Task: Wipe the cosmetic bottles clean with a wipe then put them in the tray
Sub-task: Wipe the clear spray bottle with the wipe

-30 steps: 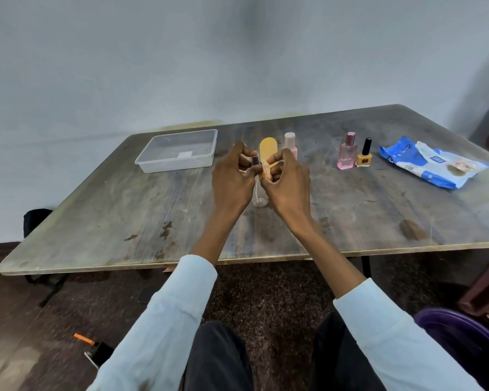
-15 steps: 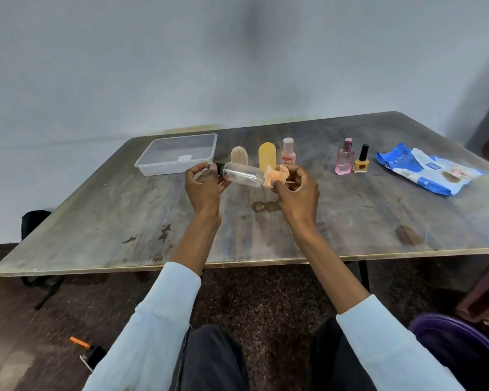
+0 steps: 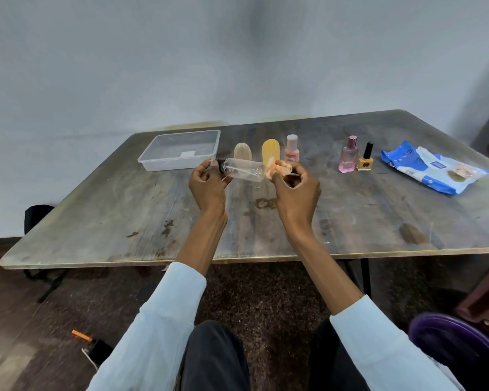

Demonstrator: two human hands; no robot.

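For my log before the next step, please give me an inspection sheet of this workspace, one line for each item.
Surface: worn table, stained with dark spots.
Job's things: clear bottle held sideways above the table; orange wipe at its base end; tray with no bottles in it; beige bottle, yellow bottle, pink bottle, perfume and polish standing in a row.
Clutter: wipes pack lying on the right.
Hands: left hand grips the bottle's cap end; right hand pinches the wipe.
Cables: nothing seen on the table.
Surroundings: plain wall; dark bag and small orange-tipped item on the floor.
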